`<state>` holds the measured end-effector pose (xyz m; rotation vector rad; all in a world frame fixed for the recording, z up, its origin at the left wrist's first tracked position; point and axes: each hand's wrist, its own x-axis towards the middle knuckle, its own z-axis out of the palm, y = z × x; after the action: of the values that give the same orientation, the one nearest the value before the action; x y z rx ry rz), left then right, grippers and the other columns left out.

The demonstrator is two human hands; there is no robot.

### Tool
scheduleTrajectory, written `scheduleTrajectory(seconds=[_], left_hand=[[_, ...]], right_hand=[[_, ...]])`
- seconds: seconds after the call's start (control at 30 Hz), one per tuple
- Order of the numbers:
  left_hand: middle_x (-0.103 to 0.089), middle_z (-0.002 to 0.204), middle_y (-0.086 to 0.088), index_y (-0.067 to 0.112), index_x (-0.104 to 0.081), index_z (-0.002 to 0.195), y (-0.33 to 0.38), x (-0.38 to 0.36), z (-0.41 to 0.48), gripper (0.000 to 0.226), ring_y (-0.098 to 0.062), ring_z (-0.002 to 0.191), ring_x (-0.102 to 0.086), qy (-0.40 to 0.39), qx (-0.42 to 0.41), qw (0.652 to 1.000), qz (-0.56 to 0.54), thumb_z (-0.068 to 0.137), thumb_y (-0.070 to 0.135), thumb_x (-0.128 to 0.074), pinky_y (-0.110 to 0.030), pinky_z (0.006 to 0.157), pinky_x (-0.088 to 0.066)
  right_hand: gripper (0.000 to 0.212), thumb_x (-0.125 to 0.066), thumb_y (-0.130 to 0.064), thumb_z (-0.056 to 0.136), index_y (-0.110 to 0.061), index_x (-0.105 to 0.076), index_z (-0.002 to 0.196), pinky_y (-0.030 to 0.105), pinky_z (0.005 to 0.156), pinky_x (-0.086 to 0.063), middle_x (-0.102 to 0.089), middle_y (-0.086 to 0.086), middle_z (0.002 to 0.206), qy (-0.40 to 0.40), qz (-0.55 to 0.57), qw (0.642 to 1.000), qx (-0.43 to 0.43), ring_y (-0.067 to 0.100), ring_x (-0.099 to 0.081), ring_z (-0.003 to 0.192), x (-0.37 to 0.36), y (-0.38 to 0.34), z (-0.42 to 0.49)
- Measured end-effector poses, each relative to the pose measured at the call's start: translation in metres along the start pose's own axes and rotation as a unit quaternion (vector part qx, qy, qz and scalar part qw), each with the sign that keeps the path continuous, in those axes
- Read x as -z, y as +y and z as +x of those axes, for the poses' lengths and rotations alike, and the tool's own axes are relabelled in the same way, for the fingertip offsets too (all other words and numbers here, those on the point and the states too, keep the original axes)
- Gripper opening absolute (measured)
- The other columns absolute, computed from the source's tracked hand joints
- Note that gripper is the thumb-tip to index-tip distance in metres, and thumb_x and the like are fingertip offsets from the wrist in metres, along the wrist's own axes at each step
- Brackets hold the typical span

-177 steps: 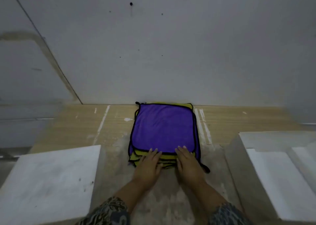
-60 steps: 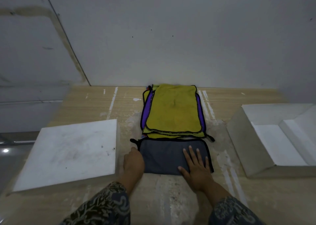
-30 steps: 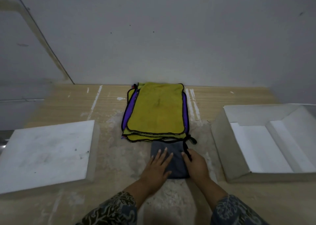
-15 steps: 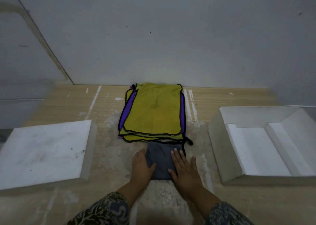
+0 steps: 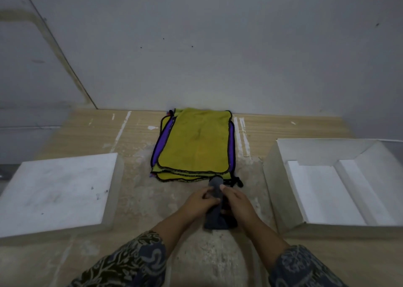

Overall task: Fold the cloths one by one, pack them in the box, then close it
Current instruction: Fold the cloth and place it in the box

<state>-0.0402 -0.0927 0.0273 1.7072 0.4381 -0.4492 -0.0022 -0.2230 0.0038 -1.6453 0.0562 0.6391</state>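
A pale, wood-grained bench (image 5: 139, 199) fills the lower half of the view, its surface scuffed and smeared with white streaks and chalky patches, most heavily in the middle strip in front of the person. It runs back to a plain grey wall (image 5: 218, 47) dotted with a few small dark marks. On the left a stained diagonal line (image 5: 65, 64) crosses the wall down to the bench's far edge. Against the wall at the centre lies a flat stack of cloths (image 5: 196, 142), yellow on top with black stitched edging. The edges of a purple cloth (image 5: 162, 142) show along both of its sides. Just in front of the stack, the grey cloth (image 5: 214, 217) is folded into a narrow strip and held between both hands. Its far end is raised close to the stack's near edge and its near end is down by the bench surface. The left hand (image 5: 201, 201) has its fingers curled over the strip from the left. The right hand (image 5: 236, 201) grips it from the right, thumb laid on top. Both wrists come out of dark patterned sleeves (image 5: 130, 262). To the right stands the open white box (image 5: 270, 184), well apart from the hands, with white stepped inserts inside and no cloths visible in it. To the left the white lid (image 5: 56, 190) lies flat on the bench, its top smudged with grey marks.
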Motion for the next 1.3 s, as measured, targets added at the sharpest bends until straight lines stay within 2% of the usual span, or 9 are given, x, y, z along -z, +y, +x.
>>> scheduleTrajectory(seconds=[0.13,0.23,0.37,0.5,0.67,0.83,1.0,1.2,1.3], left_hand=[[-0.056,0.082,-0.001,0.001,-0.049,0.127,-0.002,-0.021,0.002,0.034,-0.003,0.070,-0.049,0.043,-0.002,0.999,-0.018,0.095,0.002,-0.040,-0.015,0.062,-0.040],[-0.057,0.113,-0.002,0.008,-0.048,0.128,-0.014,-0.026,0.005,0.036,-0.011,0.103,-0.055,0.165,-0.093,0.973,0.132,0.092,0.005,-0.047,-0.017,0.090,-0.042],[-0.010,0.160,-0.005,0.021,-0.013,0.149,-0.032,-0.038,0.009,0.057,-0.022,0.147,-0.013,0.107,-0.113,0.914,0.375,0.098,0.027,-0.037,-0.034,0.120,-0.020],[0.020,0.156,0.002,0.025,0.016,0.145,-0.044,-0.048,0.011,0.069,-0.017,0.149,0.002,0.098,-0.070,0.872,0.475,0.084,0.054,0.004,-0.041,0.120,-0.012],[-0.040,0.146,0.003,0.014,0.000,0.148,-0.062,-0.053,0.017,0.063,-0.014,0.124,-0.056,0.148,-0.068,0.876,0.454,0.095,0.047,-0.001,-0.039,0.091,-0.052],[0.026,0.152,0.009,0.028,0.026,0.137,-0.057,-0.055,0.012,0.076,-0.013,0.148,0.002,0.112,-0.085,0.867,0.478,0.070,0.059,0.012,-0.041,0.120,-0.009],[-0.033,0.150,-0.005,0.016,-0.020,0.147,-0.051,-0.057,0.015,0.078,-0.022,0.132,-0.037,0.230,-0.055,0.918,0.319,0.083,0.062,-0.018,-0.032,0.108,-0.033],[-0.062,0.115,-0.013,0.007,-0.050,0.116,-0.032,-0.042,0.040,0.037,-0.029,0.104,-0.059,0.187,-0.016,0.964,0.187,0.088,0.030,-0.059,-0.032,0.083,-0.049],[-0.060,0.094,-0.011,0.010,-0.054,0.095,-0.016,-0.037,0.040,0.012,-0.026,0.088,-0.057,0.132,0.002,0.986,0.105,0.089,0.020,-0.058,-0.027,0.068,-0.043]], right_hand=[[0.018,-0.048,-0.011,0.094,-0.007,-0.062,0.104,0.006,0.059,-0.044,-0.063,0.005,0.094,0.035,-0.142,0.987,0.060,0.007,-0.057,0.078,0.007,0.005,0.006],[0.016,-0.046,-0.008,0.094,-0.002,-0.061,0.096,0.009,0.052,-0.038,-0.062,0.008,0.083,0.084,-0.182,0.977,0.075,0.015,-0.056,0.073,0.014,0.013,0.012],[0.030,-0.047,-0.004,0.093,-0.004,-0.052,0.122,0.007,0.071,-0.037,-0.057,0.009,0.113,0.128,-0.205,0.964,0.111,0.020,-0.055,0.100,0.019,0.016,0.012],[0.042,-0.043,-0.005,0.094,-0.010,-0.038,0.136,0.019,0.103,-0.033,-0.042,0.007,0.138,0.132,-0.262,0.933,0.207,0.016,-0.041,0.126,0.022,0.025,0.007],[0.063,0.004,-0.062,0.086,-0.030,0.014,0.139,0.035,0.116,0.002,0.021,-0.014,0.148,0.001,-0.483,0.855,0.189,0.006,0.020,0.138,0.029,0.049,0.010],[0.075,0.022,-0.066,0.070,-0.030,0.024,0.137,0.044,0.113,0.011,0.029,-0.015,0.144,-0.013,-0.525,0.838,0.149,0.006,0.025,0.135,0.040,0.053,0.017],[0.086,0.034,-0.068,0.059,-0.028,0.026,0.135,0.045,0.110,0.018,0.029,-0.014,0.145,-0.014,-0.533,0.833,0.146,0.009,0.027,0.136,0.042,0.055,0.012],[0.104,0.036,-0.071,0.055,-0.026,0.006,0.144,0.043,0.108,0.022,0.004,-0.007,0.156,0.012,-0.525,0.839,0.141,0.012,0.020,0.138,0.045,0.060,-0.013],[0.081,0.002,-0.067,0.082,-0.022,-0.020,0.145,0.037,0.116,0.005,-0.009,0.001,0.157,0.011,-0.456,0.882,0.117,0.018,0.005,0.145,0.039,0.039,-0.018]])
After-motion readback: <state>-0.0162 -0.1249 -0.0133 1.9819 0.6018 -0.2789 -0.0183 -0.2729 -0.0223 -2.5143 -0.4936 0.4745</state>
